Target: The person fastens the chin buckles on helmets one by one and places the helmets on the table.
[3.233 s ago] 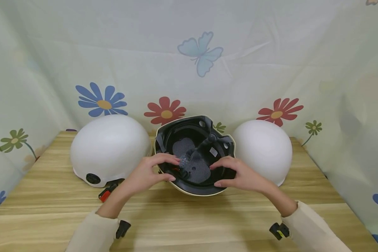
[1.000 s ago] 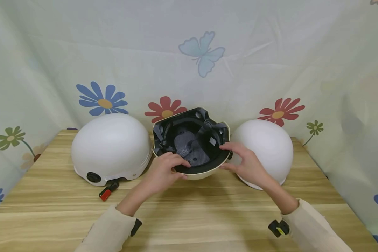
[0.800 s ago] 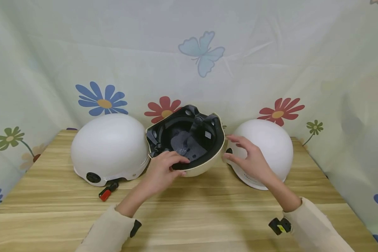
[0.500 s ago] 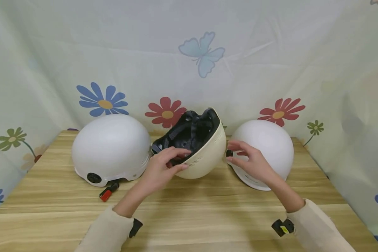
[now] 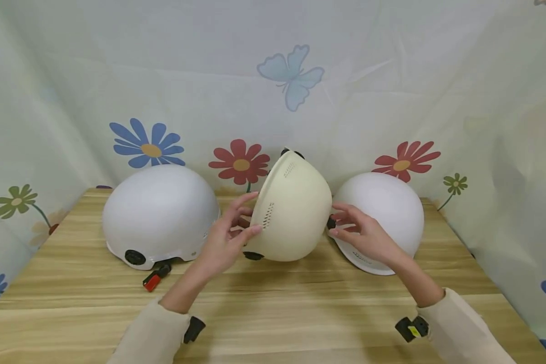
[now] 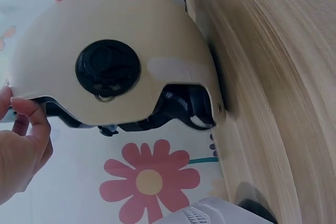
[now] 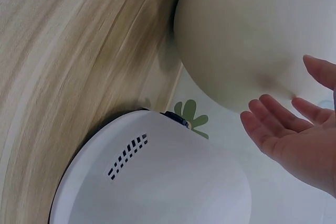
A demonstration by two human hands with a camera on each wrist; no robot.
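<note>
Head view: on the left, a big white helmet [image 5: 159, 212] sits on the counter [image 5: 277, 313] with its round top up. It has a black knob [image 5: 135, 257] low on its side, and a red and black buckle [image 5: 152, 282] lies in front. Behind it, a blue flower [image 5: 151, 150] shows on the cloth [image 5: 368, 76]. Next comes the left hand [image 5: 222, 243], which pinches the rim of a cream helmet [image 5: 296, 212]. The cream helmet is in the middle, between the white ones. It is tipped up, so its open side faces left and its round top faces right. Its low end is close to the counter, but I cannot tell if they touch. The left wrist view shows its dark knob [image 6: 107, 68]. Then comes the right hand [image 5: 366, 235], gripping nothing, its fingers softly bent. They are right by the cream helmet; I cannot tell if they touch it. Last, the other white helmet [image 5: 391, 207] sits behind that hand, under a red flower [image 5: 400, 165].
</note>
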